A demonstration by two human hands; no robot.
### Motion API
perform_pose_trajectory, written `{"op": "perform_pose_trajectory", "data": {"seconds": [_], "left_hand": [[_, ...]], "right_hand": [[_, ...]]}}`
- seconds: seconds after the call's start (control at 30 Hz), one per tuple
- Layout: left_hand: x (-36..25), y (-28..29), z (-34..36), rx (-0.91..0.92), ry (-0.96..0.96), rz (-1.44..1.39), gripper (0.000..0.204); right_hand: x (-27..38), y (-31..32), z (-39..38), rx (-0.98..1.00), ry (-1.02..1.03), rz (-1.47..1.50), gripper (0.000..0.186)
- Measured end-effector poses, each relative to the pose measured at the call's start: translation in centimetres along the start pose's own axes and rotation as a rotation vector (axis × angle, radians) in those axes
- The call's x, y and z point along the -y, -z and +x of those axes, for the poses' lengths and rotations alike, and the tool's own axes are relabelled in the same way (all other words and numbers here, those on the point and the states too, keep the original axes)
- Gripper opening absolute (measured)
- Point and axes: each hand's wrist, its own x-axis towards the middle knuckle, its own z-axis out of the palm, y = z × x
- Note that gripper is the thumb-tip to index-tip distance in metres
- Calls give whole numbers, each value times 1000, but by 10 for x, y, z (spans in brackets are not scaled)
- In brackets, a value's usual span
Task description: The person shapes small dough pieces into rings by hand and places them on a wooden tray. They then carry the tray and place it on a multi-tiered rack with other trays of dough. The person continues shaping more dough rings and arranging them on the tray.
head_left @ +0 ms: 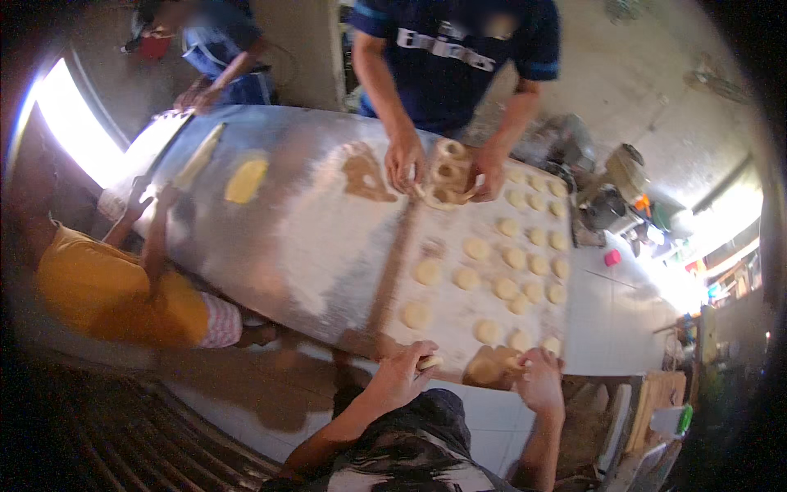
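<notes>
At the near edge of the floured board (443, 246), my left hand (398, 379) is closed, pinching a small pale dough round (429, 362) between thumb and fingers. My right hand (541, 381) is at the board's near right corner, its fingers curled together on a pale dough piece (515, 362), mostly hidden by the fingers. In the shadow between my hands lies another dough round (485, 371). Several flat dough rounds (504, 288) are spread over the board, more closely on its right side.
Across the table (270, 139), a person in a dark blue shirt (459, 74) handles dough with cut rings (449, 170). Left, a person in yellow (123, 287) reaches toward a long dough strip (199, 160); another stands at the far left. A flat dough piece (246, 180) lies on the metal surface.
</notes>
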Motion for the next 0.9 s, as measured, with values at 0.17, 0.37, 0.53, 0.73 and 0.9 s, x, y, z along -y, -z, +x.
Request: {"op": "perform_pose_trajectory", "data": {"seconds": [0.17, 0.37, 0.53, 0.73, 0.9], "left_hand": [[56, 157, 7, -110, 408, 23, 30], [127, 256, 56, -59, 200, 309, 35], [151, 283, 71, -417, -1, 588, 33], [132, 285, 68, -168, 286, 118, 25], [118, 292, 82, -105, 251, -235, 20]], "right_hand": [[150, -5, 78, 75, 98, 909, 34], [339, -82, 218, 132, 289, 578, 27], [371, -96, 242, -144, 261, 180, 28], [374, -70, 230, 289, 178, 878, 29], [377, -52, 208, 275, 165, 1331, 45]]}}
